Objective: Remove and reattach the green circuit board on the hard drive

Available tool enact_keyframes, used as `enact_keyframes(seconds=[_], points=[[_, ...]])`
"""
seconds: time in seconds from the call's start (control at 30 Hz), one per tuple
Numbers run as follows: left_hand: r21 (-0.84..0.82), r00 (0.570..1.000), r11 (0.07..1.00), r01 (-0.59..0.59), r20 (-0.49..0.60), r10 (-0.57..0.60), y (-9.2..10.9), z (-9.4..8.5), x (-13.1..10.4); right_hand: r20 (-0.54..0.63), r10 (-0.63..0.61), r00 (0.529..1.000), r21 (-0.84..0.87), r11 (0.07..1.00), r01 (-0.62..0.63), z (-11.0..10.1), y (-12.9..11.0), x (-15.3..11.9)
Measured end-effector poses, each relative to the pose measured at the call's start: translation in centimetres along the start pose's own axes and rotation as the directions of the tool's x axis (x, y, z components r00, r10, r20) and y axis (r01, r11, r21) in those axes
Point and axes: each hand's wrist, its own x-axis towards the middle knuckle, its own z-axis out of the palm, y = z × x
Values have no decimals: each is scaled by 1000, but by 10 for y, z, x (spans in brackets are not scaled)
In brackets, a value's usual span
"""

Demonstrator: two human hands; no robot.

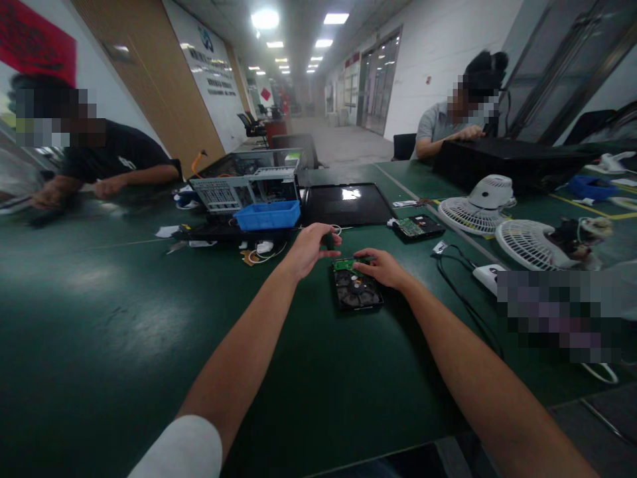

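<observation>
Green circuit board (343,265) covers the far end of a dark hard drive (357,295), which lies flat on the desk (298,385), between the two hands and straight before the person. The drive looks like metal, so I judge it stiff and rather heavy for its size; its smooth sides may slip a little. The board is surely the fragile part — better to take hold of the drive by its two long edges, and to press little on the board.

The right hand (381,267) touches the board with thumb and fingers; whether they pinch it or only rest there, I cannot tell. The left hand (316,249) is just beside, above the far left corner, its fingers closed around a small dark object (329,241) — perhaps a tool handle, but too small to say.

Farther out are a second drive (418,227), a black panel (326,207), a blue tray (269,216), an open metal case (219,194) and a white fan (468,214). On each side, another person sits at work.
</observation>
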Motion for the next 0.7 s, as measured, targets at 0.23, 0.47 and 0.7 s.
enact_keyframes(seconds=[0.23, 0.47, 0.7], points=[[26, 1000, 999, -22, -8, 22, 1, 0, 0, 3, -11, 1000, -5, 1000, 11, 0, 1, 1], [189, 993, 976, -104, -40, 114, 4, -2, -1, 15, 18, 1000, 0, 1000, -18, -1, -3, -1], [129, 996, 988, -84, -32, 89, 2, -3, 0, 8, 14, 1000, 10, 1000, -15, -1, -3, -2]])
